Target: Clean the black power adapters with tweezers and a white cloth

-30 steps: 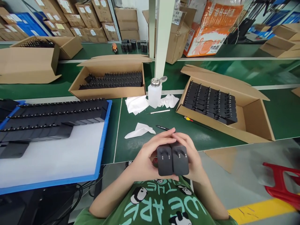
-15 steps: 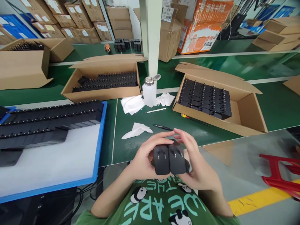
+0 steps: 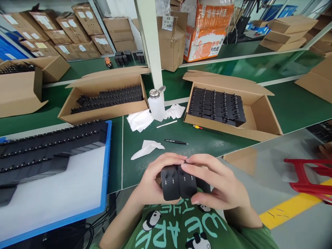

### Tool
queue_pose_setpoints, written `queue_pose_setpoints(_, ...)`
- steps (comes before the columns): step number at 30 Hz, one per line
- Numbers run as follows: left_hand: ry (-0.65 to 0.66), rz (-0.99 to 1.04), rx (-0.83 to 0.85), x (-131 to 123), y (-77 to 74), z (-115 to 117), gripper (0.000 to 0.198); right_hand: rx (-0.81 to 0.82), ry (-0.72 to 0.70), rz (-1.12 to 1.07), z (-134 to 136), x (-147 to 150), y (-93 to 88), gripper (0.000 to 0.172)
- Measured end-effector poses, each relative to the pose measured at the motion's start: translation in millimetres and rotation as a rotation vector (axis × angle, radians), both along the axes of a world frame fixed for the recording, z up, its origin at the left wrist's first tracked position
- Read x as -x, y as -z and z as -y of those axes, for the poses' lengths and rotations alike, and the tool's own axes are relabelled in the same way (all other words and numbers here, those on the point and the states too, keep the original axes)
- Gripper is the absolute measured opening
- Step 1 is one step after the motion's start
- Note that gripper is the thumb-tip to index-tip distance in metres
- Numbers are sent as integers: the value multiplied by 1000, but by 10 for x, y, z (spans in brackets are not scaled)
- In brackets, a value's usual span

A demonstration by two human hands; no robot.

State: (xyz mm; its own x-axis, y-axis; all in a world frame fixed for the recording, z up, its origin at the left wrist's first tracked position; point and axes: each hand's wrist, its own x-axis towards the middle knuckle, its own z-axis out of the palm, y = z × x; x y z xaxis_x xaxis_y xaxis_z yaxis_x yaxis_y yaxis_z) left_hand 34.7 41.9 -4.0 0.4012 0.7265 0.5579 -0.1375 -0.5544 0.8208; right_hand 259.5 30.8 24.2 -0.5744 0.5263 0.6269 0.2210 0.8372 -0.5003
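Observation:
Two black plug adapters (image 3: 170, 188) are held side by side in front of my shirt, their prong faces turned up toward me. My left hand (image 3: 151, 181) wraps around the left side of the pair. From the other side my right hand (image 3: 220, 180) grips the right adapter (image 3: 187, 189), fingers on its top edge and thumb at its lower edge. Another dark part (image 3: 203, 185) shows under my right palm, mostly hidden. Just beyond the hands, black tweezers (image 3: 176, 141) and a crumpled white wipe (image 3: 147, 149) lie on the green table (image 3: 129, 176).
At left stands a blue-rimmed tray (image 3: 107, 166) with rows of black adapters. Cardboard boxes of adapters stand at back left (image 3: 103, 114) and right (image 3: 267, 128). Between them are a white pump bottle (image 3: 157, 108), wipes (image 3: 141, 120) and a thin white stick (image 3: 166, 124). A red stool (image 3: 298, 176) is at right.
My right hand has closed over the right adapter, its fingers now across the top edge. The pair has shifted slightly left and down in view. The camera view has turned a little.

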Motion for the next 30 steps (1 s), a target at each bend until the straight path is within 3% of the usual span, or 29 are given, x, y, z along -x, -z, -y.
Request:
queue_pose_setpoints(3, 8, 15, 15, 27, 11, 20, 69, -58, 57, -86, 10, 41, 66, 66)
queue_pose_setpoints(7, -32, 7, 40, 78, 32, 46, 70, -2, 76, -239, 11, 107, 138, 69)
queue_pose_setpoints(13, -17, -1, 36, 121, 12, 50, 71, -105, 30, -39, -50, 137, 105, 74)
queue_pose_setpoints(16, -16, 3, 37, 130, 12, 49, 76, -84, 55, -107, -26, 152, 141, 59)
queue_pose_setpoints(19, -48, 18, 41, 150, 30, 46, 75, 53, 61, -218, 10, 189, 193, 45)
queue_pose_setpoints(22, -51, 20, 33, 176, 40, 43, 74, 151, 10, -302, 3, 223, 188, 55)
queue_pose_setpoints(24, -43, 15, 36, 190, 34, 42, 71, 156, -12, -236, -38, 231, 146, 61)
queue_pose_setpoints(27, -27, -11, 44, 202, 18, 40, 67, 183, -130, -96, -128, 224, 95, 55)
queue_pose_setpoints(30, 5, -36, 47, 206, 19, 33, 67, 308, -265, -123, -195, 211, 105, 48)
